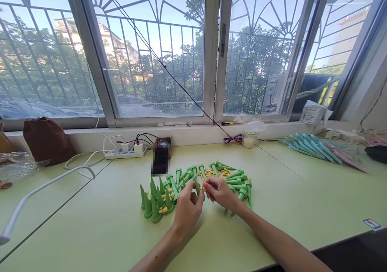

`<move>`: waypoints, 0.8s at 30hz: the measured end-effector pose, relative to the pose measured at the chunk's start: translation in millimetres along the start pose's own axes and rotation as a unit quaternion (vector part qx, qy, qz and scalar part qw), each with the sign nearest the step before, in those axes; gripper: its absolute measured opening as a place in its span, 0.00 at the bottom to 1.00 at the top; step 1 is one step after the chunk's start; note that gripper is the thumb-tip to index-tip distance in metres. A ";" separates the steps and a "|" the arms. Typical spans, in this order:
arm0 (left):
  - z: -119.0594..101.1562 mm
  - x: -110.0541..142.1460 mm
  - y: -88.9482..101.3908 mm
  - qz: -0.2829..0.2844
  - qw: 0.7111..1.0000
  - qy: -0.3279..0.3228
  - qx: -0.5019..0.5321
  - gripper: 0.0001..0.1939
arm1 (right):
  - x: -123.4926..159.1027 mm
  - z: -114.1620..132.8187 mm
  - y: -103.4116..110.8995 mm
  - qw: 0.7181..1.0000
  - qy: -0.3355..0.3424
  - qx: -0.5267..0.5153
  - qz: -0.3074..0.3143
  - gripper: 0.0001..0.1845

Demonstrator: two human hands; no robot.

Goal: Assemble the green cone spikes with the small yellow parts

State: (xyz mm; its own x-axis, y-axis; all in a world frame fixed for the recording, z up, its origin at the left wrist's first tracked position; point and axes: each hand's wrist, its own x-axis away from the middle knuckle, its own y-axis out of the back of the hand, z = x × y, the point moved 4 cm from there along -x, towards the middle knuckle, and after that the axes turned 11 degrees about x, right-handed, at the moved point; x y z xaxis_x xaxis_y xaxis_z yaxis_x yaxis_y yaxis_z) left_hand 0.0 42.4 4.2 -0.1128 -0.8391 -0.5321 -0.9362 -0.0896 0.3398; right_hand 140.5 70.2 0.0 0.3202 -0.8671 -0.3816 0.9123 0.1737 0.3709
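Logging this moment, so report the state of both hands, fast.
Left hand: closed, holding a green cone.
Right hand: closed, pinching a small yellow piece.

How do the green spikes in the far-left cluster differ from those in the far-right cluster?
The left spikes stand tips up, while the right spikes mostly lie on their sides. Yellow fittings show among the left spikes; I see none on the right spikes. Both share green colour and tapered shape.

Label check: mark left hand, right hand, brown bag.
Left hand [188, 205]: head view, back of hand.
Right hand [223, 192]: head view, back of hand.
Brown bag [47, 142]: head view, front side.
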 end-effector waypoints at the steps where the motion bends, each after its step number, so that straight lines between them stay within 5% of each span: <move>1: 0.2 -0.2 -0.1 0.000 1.000 0.000 0.000 0.09 | 0.0 0.2 0.0 1.000 -0.001 0.001 0.000 0.24; 24: -2.3 -2.2 4.0 -0.026 0.999 0.013 0.019 0.10 | 4.1 6.8 -1.6 1.000 0.018 -0.016 0.020 0.16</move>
State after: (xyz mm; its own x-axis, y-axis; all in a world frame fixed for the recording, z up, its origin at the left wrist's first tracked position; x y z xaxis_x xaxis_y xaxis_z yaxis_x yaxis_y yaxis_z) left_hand -2.6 42.6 8.5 -0.0545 -0.8475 -0.5280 -0.9526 -0.1144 0.2819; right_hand 138.6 63.2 3.6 0.3655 -0.8420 -0.3968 0.9057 0.2233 0.3604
